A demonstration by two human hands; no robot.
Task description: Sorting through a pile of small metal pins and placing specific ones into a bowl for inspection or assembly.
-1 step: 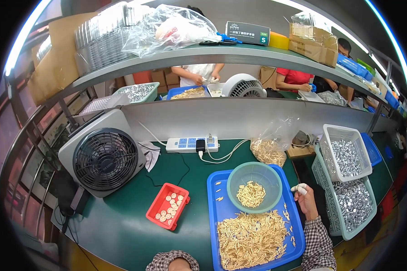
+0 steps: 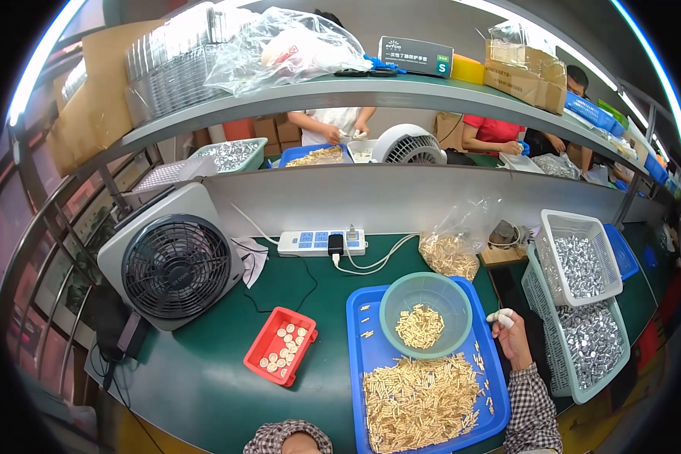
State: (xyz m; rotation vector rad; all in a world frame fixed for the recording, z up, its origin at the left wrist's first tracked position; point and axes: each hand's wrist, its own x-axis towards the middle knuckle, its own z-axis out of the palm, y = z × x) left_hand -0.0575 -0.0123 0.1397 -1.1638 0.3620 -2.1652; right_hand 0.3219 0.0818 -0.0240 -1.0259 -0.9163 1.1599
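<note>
My right hand (image 2: 514, 342) is beside the right rim of a blue tray (image 2: 352, 363), with white coverings on its fingertips. Its fingers are curled together, and anything between them is too small to make out. Only skin by the checked cuff shows of my left hand (image 2: 301, 444) at the lower edge; its fingers are hidden. In the tray lies a heap of small brass-coloured pins (image 2: 420, 401). A translucent green bowl (image 2: 390, 333) holding more pins sits at the tray's far end. Left of it stands a red bin (image 2: 259, 344) with several round pale discs (image 2: 284, 352).
A fan (image 2: 175, 265) stands at left, and a power strip (image 2: 310, 244) lies at the back. Behind the tray is a clear bag of pins (image 2: 450, 253). Baskets of silvery parts (image 2: 590, 344) stand at right. A shelf (image 2: 318, 97) crosses above; people work beyond.
</note>
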